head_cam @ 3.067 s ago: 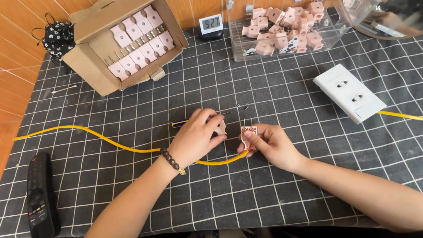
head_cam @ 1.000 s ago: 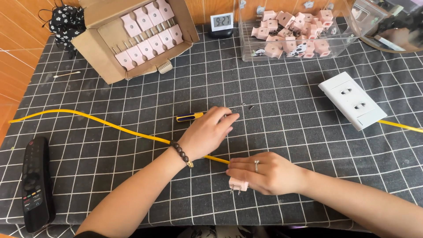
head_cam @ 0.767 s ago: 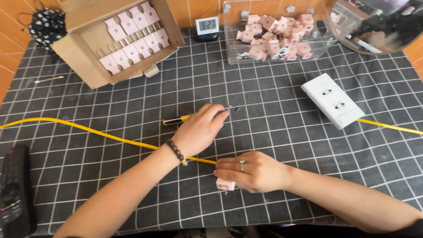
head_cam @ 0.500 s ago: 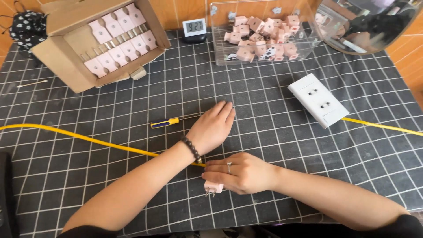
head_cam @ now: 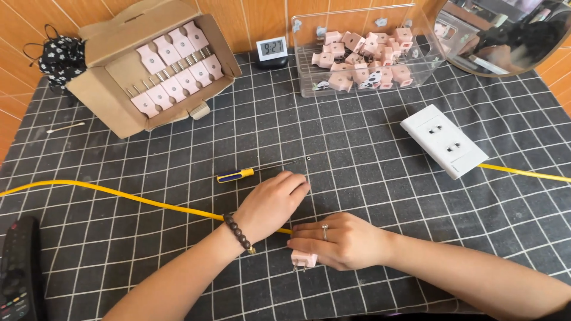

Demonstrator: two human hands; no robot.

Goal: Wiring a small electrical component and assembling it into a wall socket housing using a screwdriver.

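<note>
My right hand (head_cam: 342, 241) rests on the black grid mat and grips a pink plug (head_cam: 303, 259) at the end of a yellow cable (head_cam: 119, 195), its prongs pointing toward me. My left hand (head_cam: 273, 202) lies flat over the cable just left of the plug, fingers together, reaching toward a thin screwdriver (head_cam: 238, 175) with a yellow and blue handle. A tiny screw (head_cam: 308, 159) lies by the screwdriver's tip.
An open cardboard box (head_cam: 107, 101) of pink plugs stands at the back left. A clear bin (head_cam: 363, 53) of pink plug parts, a small clock (head_cam: 272, 50), a white socket block (head_cam: 443, 140), a round mirror (head_cam: 505, 32) and a remote (head_cam: 21, 270) surround the mat.
My right hand has brought the plug down toward me on the mat. My left hand let go of the plug and moved up beside the screwdriver. The view shifted to the right.
</note>
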